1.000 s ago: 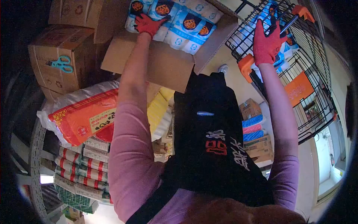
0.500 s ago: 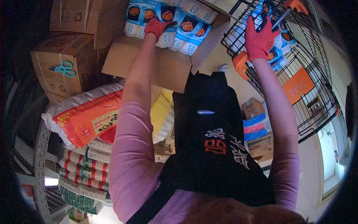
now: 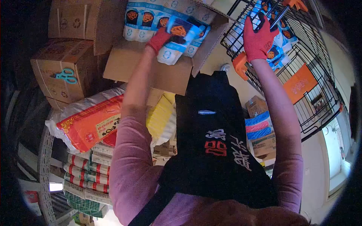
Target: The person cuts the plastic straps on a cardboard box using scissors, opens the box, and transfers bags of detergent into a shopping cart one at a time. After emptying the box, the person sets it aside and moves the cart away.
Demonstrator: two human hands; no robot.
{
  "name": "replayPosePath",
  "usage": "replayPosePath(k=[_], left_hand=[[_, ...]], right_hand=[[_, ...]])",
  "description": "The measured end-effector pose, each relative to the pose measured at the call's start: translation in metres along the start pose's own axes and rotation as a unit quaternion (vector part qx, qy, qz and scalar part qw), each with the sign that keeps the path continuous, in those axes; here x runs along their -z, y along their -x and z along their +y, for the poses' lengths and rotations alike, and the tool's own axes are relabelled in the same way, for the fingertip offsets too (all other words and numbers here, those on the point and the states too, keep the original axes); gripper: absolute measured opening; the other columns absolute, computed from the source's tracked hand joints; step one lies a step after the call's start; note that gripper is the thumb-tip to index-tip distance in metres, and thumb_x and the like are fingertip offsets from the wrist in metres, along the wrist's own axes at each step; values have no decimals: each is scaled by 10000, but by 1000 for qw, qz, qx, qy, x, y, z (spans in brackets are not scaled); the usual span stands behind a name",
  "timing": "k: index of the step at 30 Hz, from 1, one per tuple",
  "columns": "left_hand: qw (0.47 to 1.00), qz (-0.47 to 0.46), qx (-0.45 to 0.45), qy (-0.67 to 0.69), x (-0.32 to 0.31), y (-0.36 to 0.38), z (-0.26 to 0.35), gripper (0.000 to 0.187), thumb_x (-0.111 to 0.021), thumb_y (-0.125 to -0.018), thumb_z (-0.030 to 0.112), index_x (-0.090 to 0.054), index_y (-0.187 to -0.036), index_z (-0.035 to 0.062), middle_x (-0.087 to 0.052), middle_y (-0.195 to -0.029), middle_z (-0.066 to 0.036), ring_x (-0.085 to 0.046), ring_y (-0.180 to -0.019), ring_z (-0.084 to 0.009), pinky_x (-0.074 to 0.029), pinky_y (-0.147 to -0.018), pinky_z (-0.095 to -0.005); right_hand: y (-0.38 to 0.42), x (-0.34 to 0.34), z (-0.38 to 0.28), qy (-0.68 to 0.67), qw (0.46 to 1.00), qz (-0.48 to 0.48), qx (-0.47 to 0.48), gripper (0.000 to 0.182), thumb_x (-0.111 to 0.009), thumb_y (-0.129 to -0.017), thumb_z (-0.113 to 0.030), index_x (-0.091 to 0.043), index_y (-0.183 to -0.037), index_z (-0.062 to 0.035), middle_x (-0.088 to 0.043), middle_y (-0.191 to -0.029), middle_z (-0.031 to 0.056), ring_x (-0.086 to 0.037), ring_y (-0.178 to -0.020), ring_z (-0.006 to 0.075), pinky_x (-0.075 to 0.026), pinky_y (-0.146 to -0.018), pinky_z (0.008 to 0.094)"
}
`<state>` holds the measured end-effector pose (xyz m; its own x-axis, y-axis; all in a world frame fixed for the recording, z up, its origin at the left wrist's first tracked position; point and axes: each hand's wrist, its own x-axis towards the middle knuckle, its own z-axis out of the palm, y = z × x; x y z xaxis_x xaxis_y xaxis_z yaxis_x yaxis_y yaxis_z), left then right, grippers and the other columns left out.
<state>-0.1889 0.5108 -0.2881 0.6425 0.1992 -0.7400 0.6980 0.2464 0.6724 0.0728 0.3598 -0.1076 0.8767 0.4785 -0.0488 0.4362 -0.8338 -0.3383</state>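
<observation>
My left hand (image 3: 161, 38), in a red glove with black fingertips, grips a blue-and-white packet (image 3: 177, 47) with a dark and orange label. The packet is raised and tilted above similar packets (image 3: 139, 19) packed in an open cardboard box (image 3: 151, 71). My right hand (image 3: 260, 39), gloved the same way, lies over the handle bar (image 3: 282, 17) of a black wire shopping cart (image 3: 307, 116), its fingers bent loosely around the bar. Below it, more blue-and-white packets (image 3: 277, 56) lie inside the cart. Part of the right hand's grip is hidden.
Closed cartons (image 3: 62, 69) with teal scissors (image 3: 66, 76) stand at left. A red-and-white sack (image 3: 88, 120) lies above stacked packages (image 3: 86, 173). Blue and pink bundles (image 3: 258, 126) and a carton (image 3: 264, 146) sit below the cart. A black apron (image 3: 211, 94) hangs before me.
My left hand has closed on one packet, lifted it from the others and shifted slightly right. My right hand stays at the cart handle, nearly still.
</observation>
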Motion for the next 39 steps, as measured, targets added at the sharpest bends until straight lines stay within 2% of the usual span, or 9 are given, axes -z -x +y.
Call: replayPosePath(k=[2, 5, 8, 15, 22, 25, 32, 35, 39], left_hand=[[995, 20, -7, -95, -32, -3, 1, 773, -781, -630, 432, -505, -1215, 9, -573, -1169, -177, -553, -1080, -274, -444, -907, -352], [878, 211, 51, -426, -74, 8, 23, 1288, -637, -496, 775, -177, -1391, -28, -169, -1417, -320, -193, -1319, -442, -187, -1062, -514], [903, 255, 68, -339, -67, -12, 19, 1428, -629, -430, 818, -47, -1401, -52, -73, -1429, -334, -87, -1339, -462, -103, -1065, -558], [910, 234, 88, -331, -51, -34, 8, 1436, -695, -379, 776, -122, -1383, -78, -162, -1432, -294, -209, -1333, -388, -256, -1062, -429], [983, 24, 84, -164, -47, -44, 17, 1291, -723, -441, 708, -239, -1357, -62, -401, -1339, -239, -428, -1226, -322, -349, -1020, -366], [896, 41, 139, -419, -62, -46, 46, 1248, -727, -473, 680, -240, -1363, -46, -426, -1320, -236, -442, -1213, -325, -358, -1014, -366], [980, 65, 127, -139, -51, -87, -18, 1275, -742, -466, 665, -196, -1393, -19, -333, -1389, -229, -380, -1267, -316, -334, -1041, -363], [981, 59, 68, -169, -51, -128, -65, 1256, -752, -474, 638, -197, -1397, -8, -340, -1386, -226, -375, -1270, -317, -330, -1044, -374], [972, 106, 148, -151, -51, -87, -7, 1112, -736, -507, 617, -353, -1338, -16, -407, -1344, -217, -423, -1232, -329, -361, -1013, -385]], right_hand=[[0, -3, 3, 9, 1000, 11, 20, 669, -652, -734, -443, -479, -1236, -37, -384, -1198, 332, -429, -1102, 451, -360, -953, 449], [-1, -3, 5, 0, 1000, 1, 18, 664, -653, -736, -437, -479, -1236, -37, -385, -1197, 336, -425, -1104, 455, -354, -959, 450], [0, -1, 1, 11, 1000, 5, 18, 661, -651, -739, -437, -479, -1235, -35, -388, -1195, 339, -419, -1108, 458, -350, -961, 450], [-1, -6, 8, 4, 999, 8, 33, 639, -664, -732, -416, -494, -1215, -33, -390, -1196, 341, -422, -1104, 448, -360, -947, 453], [0, -3, 2, -13, 1000, 14, 22, 638, -669, -730, -411, -497, -1209, -27, -381, -1207, 333, -413, -1114, 443, -353, -957, 446], [1, -8, 7, 22, 999, 21, 30, 613, -667, -735, -425, -515, -1204, -62, -392, -1199, 300, -433, -1110, 408, -365, -947, 437], [-2, -4, 8, 34, 996, 3, 82, 577, -665, -741, -416, -531, -1191, -81, -419, -1179, 278, -425, -1106, 392, -360, -945, 427], [0, -3, 1, 4, 999, 22, 38, 569, -664, -740, -416, -540, -1179, -76, -436, -1176, 277, -433, -1093, 384, -361, -942, 425], [1, 1, -6, 2, 1000, 4, -2, 563, -660, -742, -417, -544, -1177, -79, -439, -1181, 279, -435, -1099, 382, -357, -949, 422]])
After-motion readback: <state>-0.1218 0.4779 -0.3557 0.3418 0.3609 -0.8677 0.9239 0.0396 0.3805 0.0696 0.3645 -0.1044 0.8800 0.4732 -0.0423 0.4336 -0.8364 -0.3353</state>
